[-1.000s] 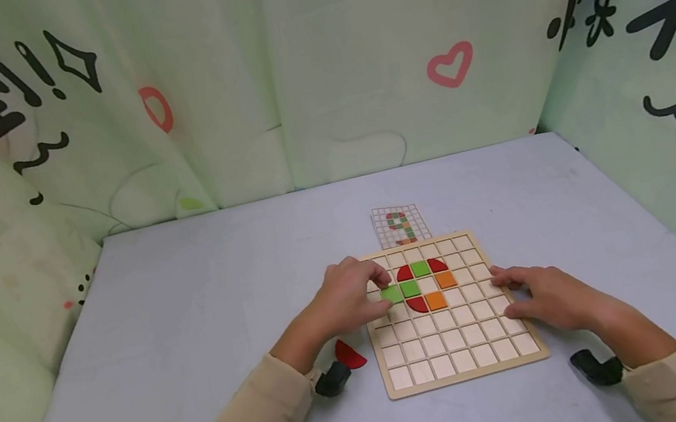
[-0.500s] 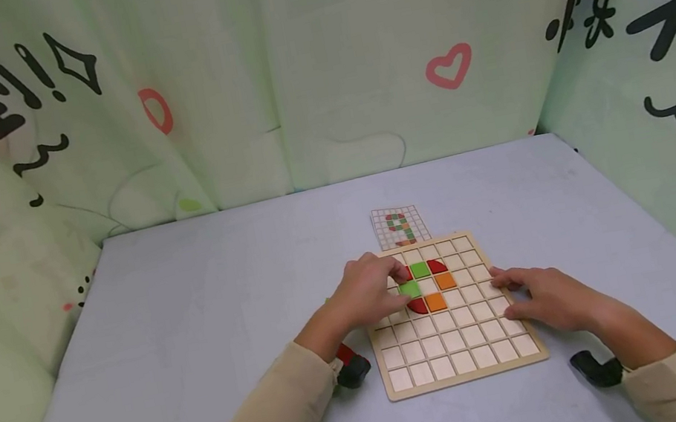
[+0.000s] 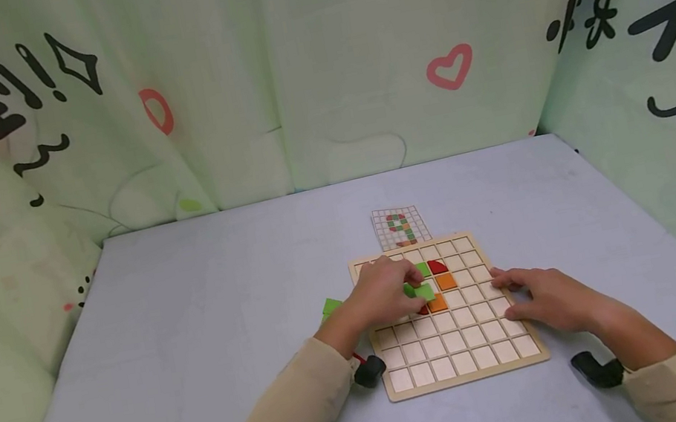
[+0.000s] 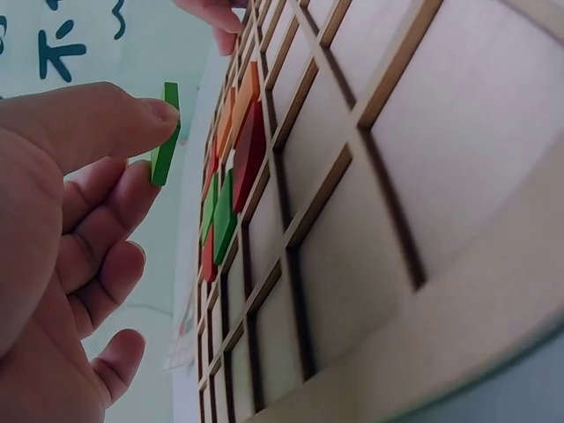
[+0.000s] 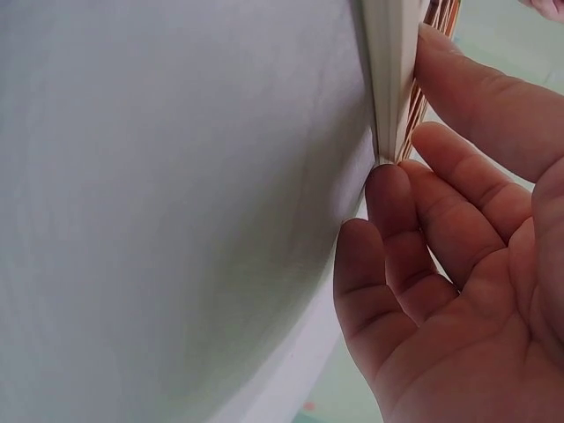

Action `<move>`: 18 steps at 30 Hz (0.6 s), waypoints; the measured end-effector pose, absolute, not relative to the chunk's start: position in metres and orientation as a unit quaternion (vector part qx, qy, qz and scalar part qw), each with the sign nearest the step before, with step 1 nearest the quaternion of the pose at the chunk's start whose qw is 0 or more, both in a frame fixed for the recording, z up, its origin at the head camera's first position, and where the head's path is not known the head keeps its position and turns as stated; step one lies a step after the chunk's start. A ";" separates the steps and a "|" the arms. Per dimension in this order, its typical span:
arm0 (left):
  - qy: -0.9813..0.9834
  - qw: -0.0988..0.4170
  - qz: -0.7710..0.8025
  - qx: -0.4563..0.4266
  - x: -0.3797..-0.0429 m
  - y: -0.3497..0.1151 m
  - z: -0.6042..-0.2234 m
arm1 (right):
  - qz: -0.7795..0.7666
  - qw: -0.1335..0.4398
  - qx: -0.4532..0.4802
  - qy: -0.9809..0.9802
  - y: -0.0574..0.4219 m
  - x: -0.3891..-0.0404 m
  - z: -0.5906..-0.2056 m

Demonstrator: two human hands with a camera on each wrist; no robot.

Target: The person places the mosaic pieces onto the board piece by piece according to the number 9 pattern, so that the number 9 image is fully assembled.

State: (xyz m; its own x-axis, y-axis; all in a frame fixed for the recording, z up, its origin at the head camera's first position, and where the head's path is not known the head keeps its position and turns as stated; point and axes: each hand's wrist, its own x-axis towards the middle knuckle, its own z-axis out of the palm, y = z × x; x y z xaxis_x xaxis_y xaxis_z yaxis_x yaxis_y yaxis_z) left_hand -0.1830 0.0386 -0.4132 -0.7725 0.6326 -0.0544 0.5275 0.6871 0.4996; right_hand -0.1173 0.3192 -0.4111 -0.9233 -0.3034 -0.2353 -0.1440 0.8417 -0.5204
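My left hand (image 3: 386, 289) pinches a green square tile (image 3: 424, 292) between thumb and finger, above the wooden grid board (image 3: 462, 376). In the left wrist view the green tile (image 4: 165, 137) is held on edge, apart from the board. Set in the board's cells are a red quarter-round tile (image 3: 437, 267), an orange tile (image 3: 446, 281), another orange tile (image 3: 438, 302) and green and red ones partly behind the left hand. At the board's right edge, my right hand (image 3: 550, 298) touches the rim with thumb and fingertips; the right wrist view shows the thumb (image 5: 480, 97) against it.
Just behind the board lies a small gridded card (image 3: 401, 226) with a coloured pattern. Loose green tiles (image 3: 331, 306) lie left of the board, partly behind the left forearm. A patterned curtain (image 3: 317, 94) encloses the white table (image 3: 223, 291).
The left hand has carried the green tile rightward across the board, over the placed tiles. Loose green tiles now show behind the forearm, which mostly covers the red piece. The right hand has stayed put.
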 end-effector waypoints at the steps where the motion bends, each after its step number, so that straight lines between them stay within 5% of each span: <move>1: 0.912 0.112 0.233 0.319 -0.183 0.040 -0.415 | -0.257 0.155 -0.119 0.946 0.319 -0.117 -0.411; 18: 0.914 0.110 0.230 0.315 -0.181 0.060 -0.417 | -0.246 0.160 -0.125 0.948 0.320 -0.119 -0.413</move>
